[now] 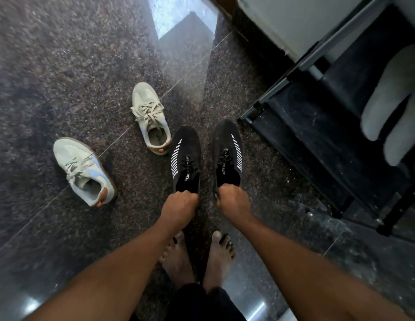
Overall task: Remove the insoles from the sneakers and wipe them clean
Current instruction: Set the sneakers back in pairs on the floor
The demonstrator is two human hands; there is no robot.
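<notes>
Two black, white-striped knit sneakers (185, 156) sit side by side ahead of your two bare feet (176, 258), your left hand (181, 205) and right hand (233, 201) each gripping one heel. Two pale grey lace-up sneakers (150, 119) lie to their left on the dark speckled stone floor (62, 66).

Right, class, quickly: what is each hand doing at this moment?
Left hand: grips the heel of the left black sneaker.
Right hand: grips the heel of the right black sneaker.
</notes>
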